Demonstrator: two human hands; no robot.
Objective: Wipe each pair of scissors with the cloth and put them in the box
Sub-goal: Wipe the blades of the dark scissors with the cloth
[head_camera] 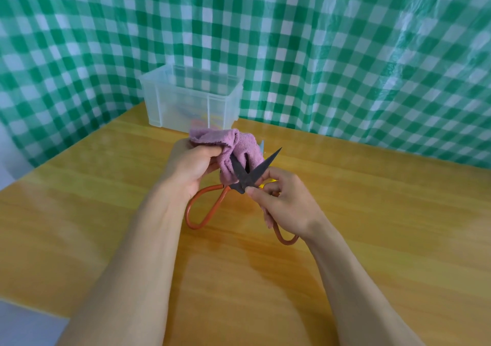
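Note:
A pair of scissors (245, 177) with dark blades and red looped handles is held above the wooden table, blades spread apart and pointing away from me. My right hand (285, 203) pinches them near the pivot. My left hand (192, 166) grips a pink cloth (239, 146) that is bunched around the left blade. A translucent plastic box (191, 98) stands at the table's far edge, behind the cloth. Coloured shapes show faintly through its wall.
The yellow wooden table (372, 226) runs out to my right and toward me. A green and white checked sheet (345, 53) hangs behind the table as a backdrop. Bits of light blue and yellow peek from behind the cloth and my right hand.

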